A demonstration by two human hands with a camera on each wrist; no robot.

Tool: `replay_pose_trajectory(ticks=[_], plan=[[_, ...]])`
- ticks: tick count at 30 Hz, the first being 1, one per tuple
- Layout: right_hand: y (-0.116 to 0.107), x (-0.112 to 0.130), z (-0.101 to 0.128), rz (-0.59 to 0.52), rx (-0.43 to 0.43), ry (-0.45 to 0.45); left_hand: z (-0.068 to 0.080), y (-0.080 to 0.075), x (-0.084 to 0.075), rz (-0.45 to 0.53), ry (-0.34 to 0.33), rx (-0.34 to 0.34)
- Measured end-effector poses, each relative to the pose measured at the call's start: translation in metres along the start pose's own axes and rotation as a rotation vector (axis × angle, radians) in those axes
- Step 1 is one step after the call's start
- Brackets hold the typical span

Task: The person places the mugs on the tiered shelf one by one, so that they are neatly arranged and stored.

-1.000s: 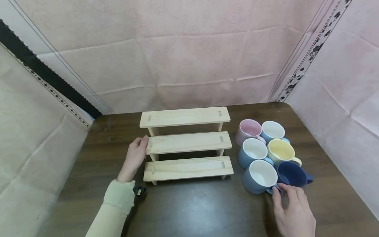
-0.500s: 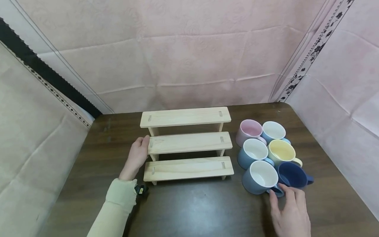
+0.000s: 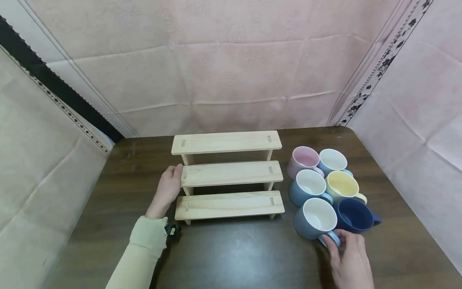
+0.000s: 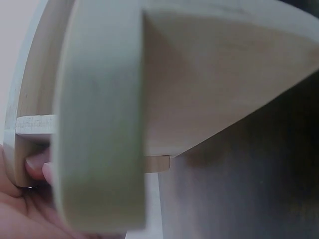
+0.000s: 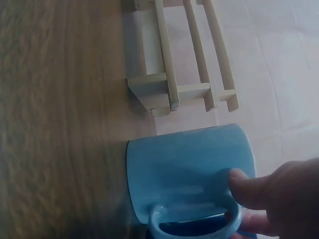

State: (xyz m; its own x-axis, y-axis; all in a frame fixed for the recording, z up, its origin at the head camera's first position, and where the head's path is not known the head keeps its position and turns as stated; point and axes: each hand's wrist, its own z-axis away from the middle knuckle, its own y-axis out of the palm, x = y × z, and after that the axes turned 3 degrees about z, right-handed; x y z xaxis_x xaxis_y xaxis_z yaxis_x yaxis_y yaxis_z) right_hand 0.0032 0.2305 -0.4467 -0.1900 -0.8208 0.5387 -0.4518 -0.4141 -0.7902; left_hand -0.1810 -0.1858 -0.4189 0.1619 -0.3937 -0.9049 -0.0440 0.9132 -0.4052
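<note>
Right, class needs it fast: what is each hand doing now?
Left hand: open, resting against the wooden rack's left end.
Right hand: pinching the handle of the nearest blue mug.

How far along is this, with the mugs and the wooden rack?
Done: nothing; the three-step rack holds no mugs. In hand: the right hand grips the nearest blue mug by its handle while the left hand rests against the rack. Left: all six mugs.
</note>
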Motion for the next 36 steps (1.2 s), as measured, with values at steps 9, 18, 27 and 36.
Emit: replay_pose_trajectory(ticks=[9, 18, 27, 36], plan=[[0.005, -0.005, -0.002, -0.033, 0.033, 0.046, -0.001, 0.0, 0.0, -0.015, 0.014, -0.016], [0.011, -0.003, -0.002, -0.06, -0.043, 0.125, 0.0, -0.001, 0.0, -0.009, 0.014, -0.006], [0.008, 0.0, -0.003, -0.048, -0.155, 0.104, -0.001, 0.0, 0.002, -0.003, 0.003, 0.005], [-0.009, 0.011, -0.007, -0.117, -0.178, 0.016, 0.0, 0.0, 0.001, -0.01, 0.011, -0.005]])
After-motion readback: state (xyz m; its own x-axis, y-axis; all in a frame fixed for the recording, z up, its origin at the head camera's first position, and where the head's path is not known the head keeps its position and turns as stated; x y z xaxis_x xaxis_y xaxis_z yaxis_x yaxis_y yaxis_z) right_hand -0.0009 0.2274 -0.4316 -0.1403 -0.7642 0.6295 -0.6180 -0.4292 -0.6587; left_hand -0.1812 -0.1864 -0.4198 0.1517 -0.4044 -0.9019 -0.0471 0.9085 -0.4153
